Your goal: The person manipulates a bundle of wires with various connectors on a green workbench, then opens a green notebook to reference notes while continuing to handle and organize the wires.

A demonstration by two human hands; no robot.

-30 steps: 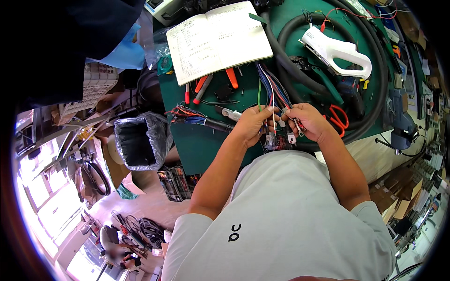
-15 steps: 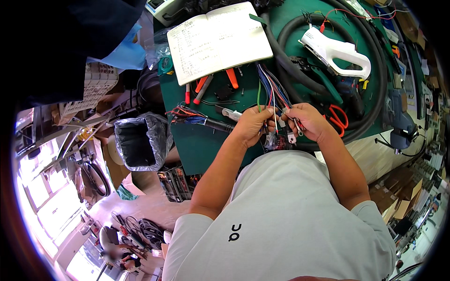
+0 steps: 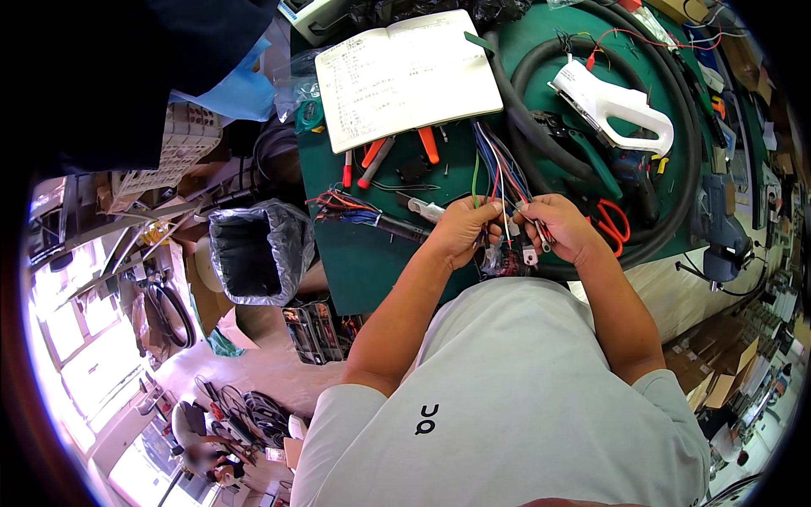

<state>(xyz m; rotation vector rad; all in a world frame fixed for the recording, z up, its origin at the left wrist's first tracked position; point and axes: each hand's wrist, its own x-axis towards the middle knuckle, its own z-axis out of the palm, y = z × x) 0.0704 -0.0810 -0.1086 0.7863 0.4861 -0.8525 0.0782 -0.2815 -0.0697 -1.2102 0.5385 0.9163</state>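
In the head view, your left hand [image 3: 467,232] and right hand [image 3: 557,226] are both closed, pinching strands of the multicoloured wire bundle [image 3: 492,154]. It lies beyond both hands, its long axis slanting in toward your right, the nearer; exactly which strands, I cannot tell.

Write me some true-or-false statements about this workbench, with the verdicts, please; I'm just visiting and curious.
1. The left grip is on wires. True.
2. The notebook is closed. False: the notebook lies open.
3. The right grip is on the white tool. False: the right grip is on wires, and the white tool lies apart from both hands.
4. The bin has a plastic liner. True.
5. The black cable lies straight. False: the black cable curves in loops.
6. The table is green. True.
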